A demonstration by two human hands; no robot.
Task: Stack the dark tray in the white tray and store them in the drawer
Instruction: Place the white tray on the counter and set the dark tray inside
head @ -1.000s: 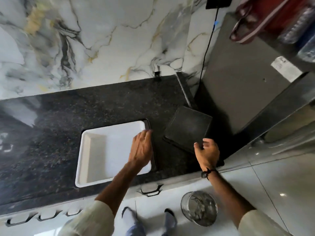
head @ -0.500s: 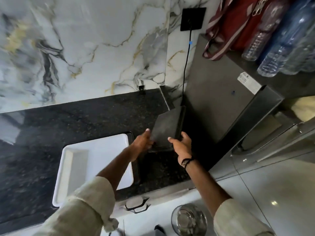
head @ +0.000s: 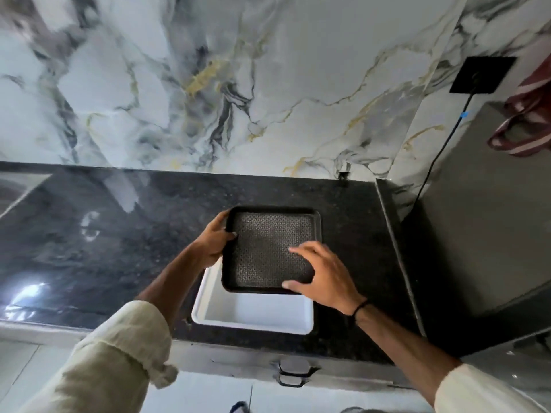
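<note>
The dark tray (head: 268,245), square with a patterned floor, is held face up over the far part of the white tray (head: 253,315), covering most of it. My left hand (head: 213,242) grips the dark tray's left rim. My right hand (head: 323,274) holds its near right corner, fingers spread across the patterned floor and thumb at the near rim. The white tray sits on the black granite counter (head: 119,248) near the front edge; only its near end shows.
A marble wall (head: 238,84) rises behind the counter. A grey appliance (head: 483,219) stands at the right with a black cable (head: 441,150) and a red bag (head: 530,120) on top. Drawer handles (head: 293,374) show under the counter's front edge.
The dark tray has come from the counter's right end, turned face up and moved left over the white tray. Both hands went with it. The view has shifted left.
</note>
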